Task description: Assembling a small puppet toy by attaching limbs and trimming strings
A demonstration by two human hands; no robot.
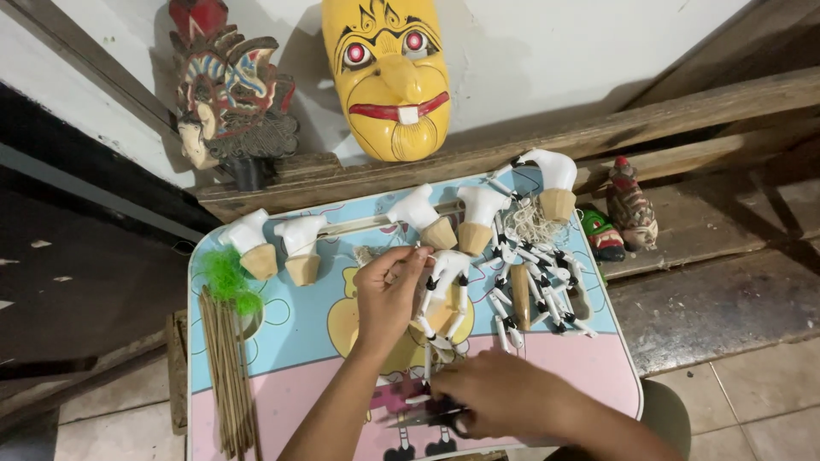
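A white jointed puppet figure (pixel 442 294) is pinched at its top by the left hand (pixel 389 294) near the middle of the tabletop (pixel 282 358). By the near edge, the right hand (pixel 504 394) is closed on what seems to be scissors (pixel 418 417). White torso pieces (pixel 299 246) are lined along the far edge.

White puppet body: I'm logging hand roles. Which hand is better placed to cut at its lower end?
Probably right: the right hand is on the scissors at the lower end of the white puppet body; the left hand pinches its top.
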